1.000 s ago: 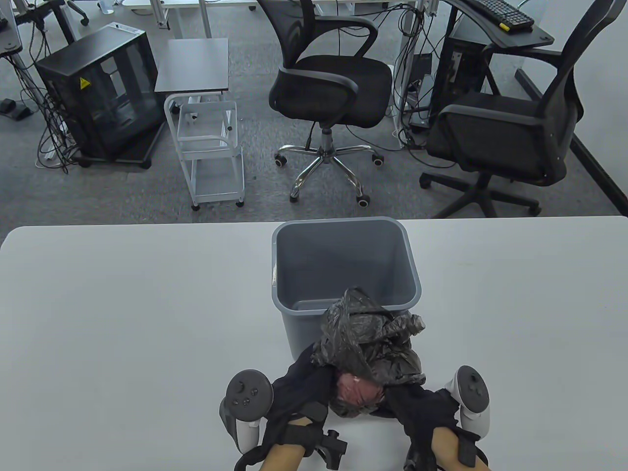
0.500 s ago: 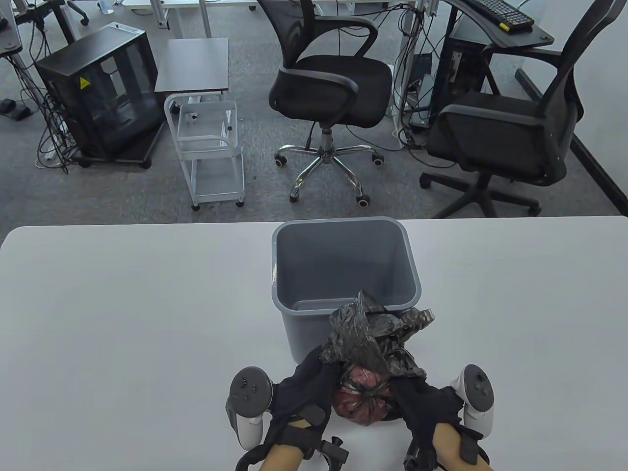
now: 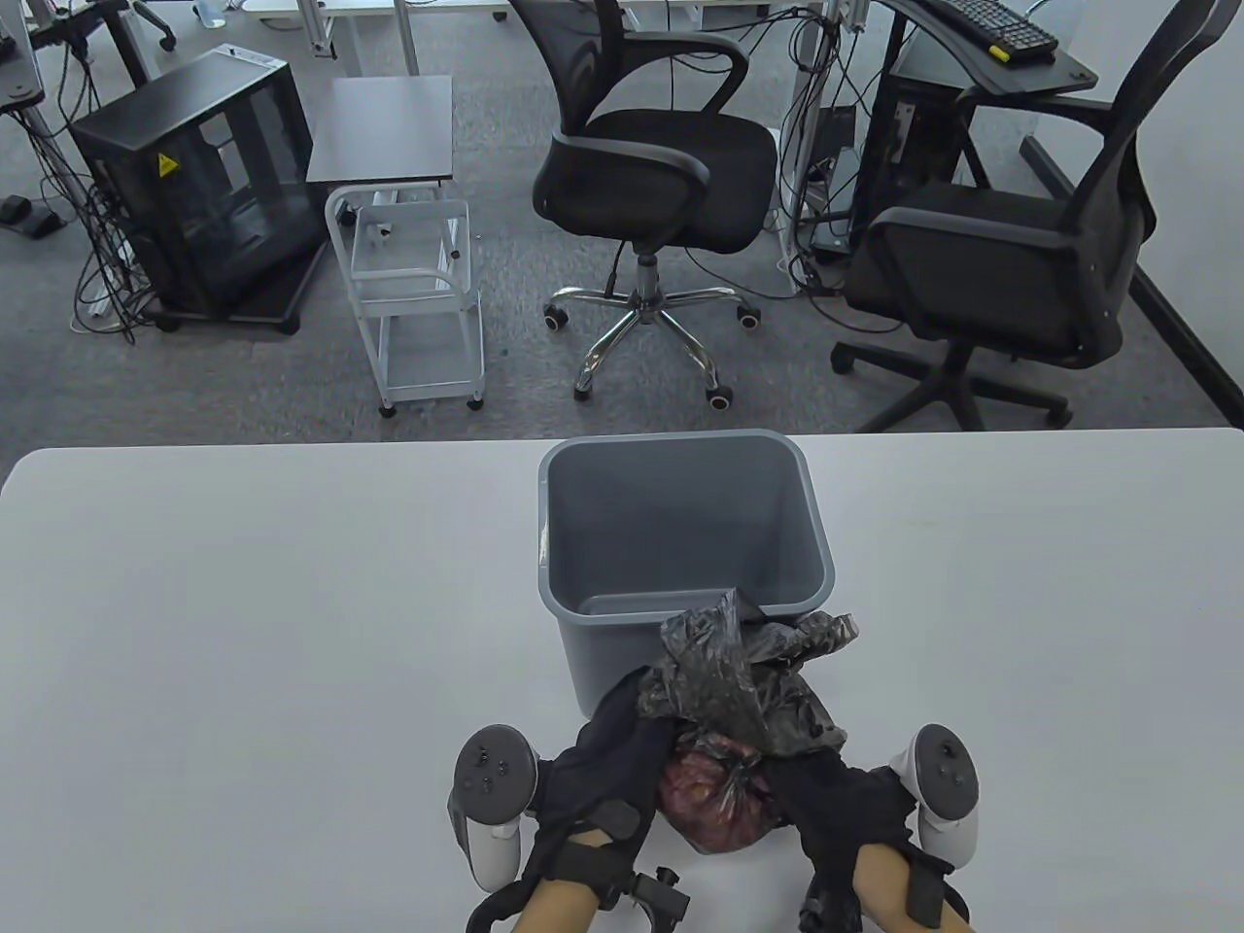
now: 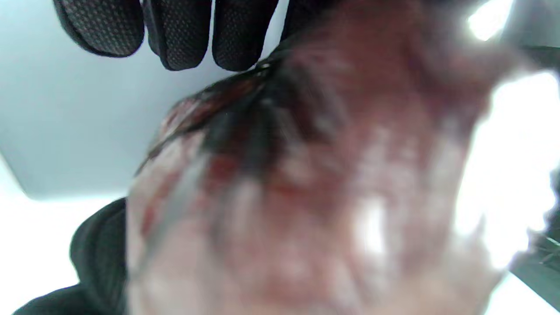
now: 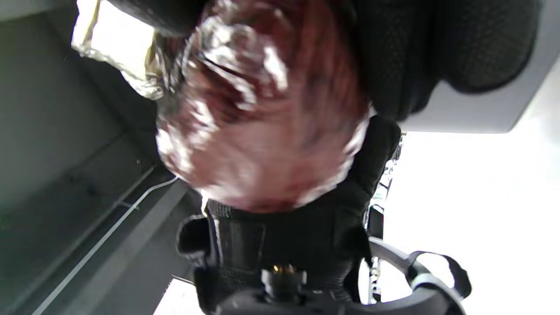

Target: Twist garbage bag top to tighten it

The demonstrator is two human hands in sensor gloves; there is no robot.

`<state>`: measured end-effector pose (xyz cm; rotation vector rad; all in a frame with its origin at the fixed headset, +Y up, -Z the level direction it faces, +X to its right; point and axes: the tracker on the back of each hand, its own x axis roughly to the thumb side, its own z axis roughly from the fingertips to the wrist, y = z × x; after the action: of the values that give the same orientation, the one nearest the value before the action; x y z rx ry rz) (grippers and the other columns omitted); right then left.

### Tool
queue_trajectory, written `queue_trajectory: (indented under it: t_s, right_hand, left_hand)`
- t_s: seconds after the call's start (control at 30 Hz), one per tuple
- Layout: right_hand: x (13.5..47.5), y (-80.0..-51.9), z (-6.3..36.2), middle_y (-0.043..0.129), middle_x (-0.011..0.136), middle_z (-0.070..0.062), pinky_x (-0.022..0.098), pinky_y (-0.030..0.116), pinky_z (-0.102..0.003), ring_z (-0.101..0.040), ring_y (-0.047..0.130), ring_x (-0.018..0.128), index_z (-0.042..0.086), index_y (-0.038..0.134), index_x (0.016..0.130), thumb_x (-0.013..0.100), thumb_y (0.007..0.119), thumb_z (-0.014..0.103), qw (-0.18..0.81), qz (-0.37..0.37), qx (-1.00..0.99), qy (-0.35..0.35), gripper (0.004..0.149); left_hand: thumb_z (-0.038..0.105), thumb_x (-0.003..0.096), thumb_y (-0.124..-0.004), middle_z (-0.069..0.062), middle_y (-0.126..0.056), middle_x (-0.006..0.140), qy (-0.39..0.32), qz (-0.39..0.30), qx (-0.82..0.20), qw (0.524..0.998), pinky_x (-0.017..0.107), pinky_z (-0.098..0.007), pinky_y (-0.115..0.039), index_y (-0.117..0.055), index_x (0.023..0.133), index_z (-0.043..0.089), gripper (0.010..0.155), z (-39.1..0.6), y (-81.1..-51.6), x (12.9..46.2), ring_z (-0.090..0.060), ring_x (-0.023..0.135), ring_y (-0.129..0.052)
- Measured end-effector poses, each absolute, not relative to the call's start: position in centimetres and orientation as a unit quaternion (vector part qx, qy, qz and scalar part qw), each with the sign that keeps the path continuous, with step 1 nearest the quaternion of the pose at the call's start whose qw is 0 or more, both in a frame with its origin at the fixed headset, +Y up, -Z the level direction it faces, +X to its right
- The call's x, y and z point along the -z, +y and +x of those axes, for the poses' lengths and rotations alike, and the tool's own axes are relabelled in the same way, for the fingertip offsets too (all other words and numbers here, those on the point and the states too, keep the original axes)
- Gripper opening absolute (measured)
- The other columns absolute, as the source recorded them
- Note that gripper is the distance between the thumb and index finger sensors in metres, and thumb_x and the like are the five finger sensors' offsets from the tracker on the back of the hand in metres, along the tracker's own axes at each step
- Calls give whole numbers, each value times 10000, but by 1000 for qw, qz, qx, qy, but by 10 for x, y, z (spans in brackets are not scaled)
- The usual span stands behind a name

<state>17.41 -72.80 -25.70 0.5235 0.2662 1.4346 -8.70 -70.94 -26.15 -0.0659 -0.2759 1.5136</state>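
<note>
A thin black garbage bag sits at the near table edge. Its filled lower bulge (image 3: 719,802) shows reddish contents through the plastic. Its loose crumpled top (image 3: 743,671) lies toward the bin. The neck between them is bunched into a narrow twist. My left hand (image 3: 607,768) grips the bag from the left at the neck. My right hand (image 3: 836,797) grips it from the right. In the left wrist view, gloved fingers (image 4: 179,39) hang over the blurred bulge (image 4: 306,197). In the right wrist view, the bulge (image 5: 267,122) sits beside my fingers (image 5: 437,52).
A grey plastic bin (image 3: 680,544) stands upright on the white table (image 3: 243,632), right behind the bag, which touches its near wall. Office chairs, a small white cart and a black cabinet stand on the floor beyond the table's far edge.
The bag has turned between my hands. The reddish bulge has come out from under the loose plastic and the neck has narrowed. The loose top has shifted right toward the bin.
</note>
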Motion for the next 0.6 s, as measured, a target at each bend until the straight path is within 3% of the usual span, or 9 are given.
queue_trajectory:
  t_s: [0.1,0.17,0.3,0.37,0.5,0.6]
  right_hand:
    - [256,-730,171,567,894,-408,377,844,-566,-448,982,537,-38,223,1029,570,625,578,717,235,-641,140,867]
    - [255,-729,170,551,914,-398,411,811,-593,-481,942,587,-27,223,1037,567,621,586,709,241,-648,136,869]
    - [254,-723,167,262,1021,-359,563,597,-711,-607,612,840,58,112,1061,538,692,661,686,282,-661,116,986]
    - [253,-718,165,157,1027,-338,597,525,-732,-612,522,884,80,53,1051,529,722,662,655,307,-682,110,1030]
    - [254,-717,170,293,1011,-354,569,669,-641,-526,740,796,46,86,1041,559,697,554,662,272,-693,80,929]
    - [257,-725,177,534,943,-362,451,807,-580,-466,926,628,-16,187,1032,567,654,525,707,222,-666,85,852]
  left_hand:
    - [572,520,-689,-50,-701,1072,-133,-27,-692,709,514,-571,-809,-765,1004,347,540,-87,-708,263,-376,854,-865]
    - [560,525,-688,-56,-770,1025,-119,-19,-696,708,451,-537,-861,-768,999,329,533,-89,-707,261,-357,786,-936]
    - [561,516,-688,-51,-817,982,-66,33,-679,730,392,-501,-897,-785,979,324,529,-98,-707,259,-342,730,-980]
    - [561,518,-684,-49,-814,981,-58,38,-685,725,388,-492,-900,-778,981,325,528,-100,-708,259,-339,723,-984]
    - [585,522,-679,-52,-765,1022,-95,-7,-706,702,452,-525,-851,-754,1005,340,547,-92,-710,260,-347,790,-921]
    - [597,523,-682,-58,-565,1132,-152,-51,-720,675,637,-641,-609,-698,1049,358,578,-83,-707,261,-416,1009,-583]
